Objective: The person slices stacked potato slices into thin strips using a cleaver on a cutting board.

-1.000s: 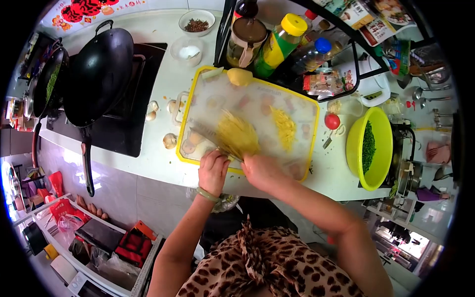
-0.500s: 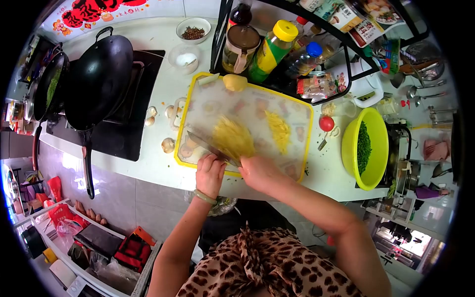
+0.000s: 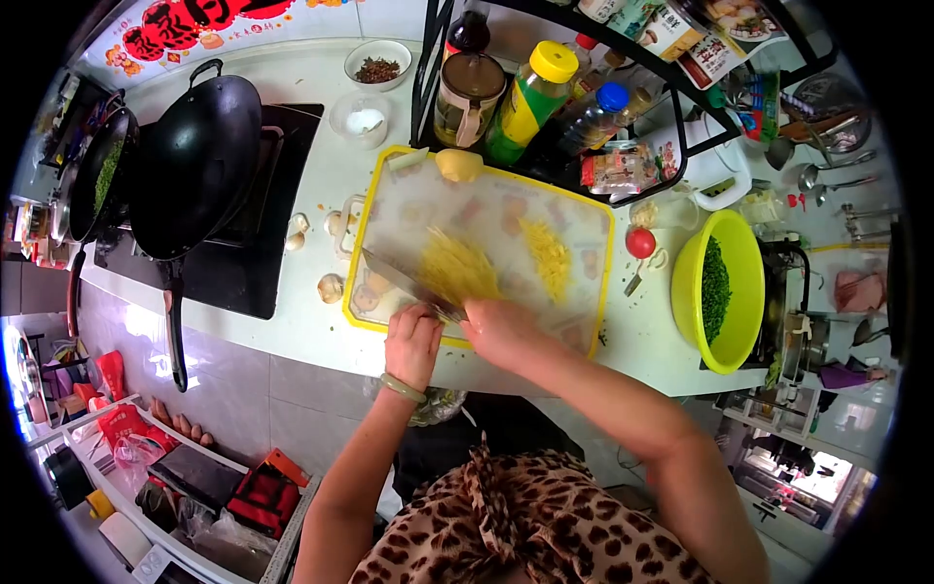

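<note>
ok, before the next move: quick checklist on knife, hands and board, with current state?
1. Knife gripped in right hand: ok.
2. Left hand clear of the cutting edge: cannot tell, its fingers are right by the blade.
3. Large yellow pile on the board: ok.
4. Small yellow pile separate from the large one: ok, gap between.
5. Nothing but the piles and knife on the board: not ok, peeled potato at the far edge.
</note>
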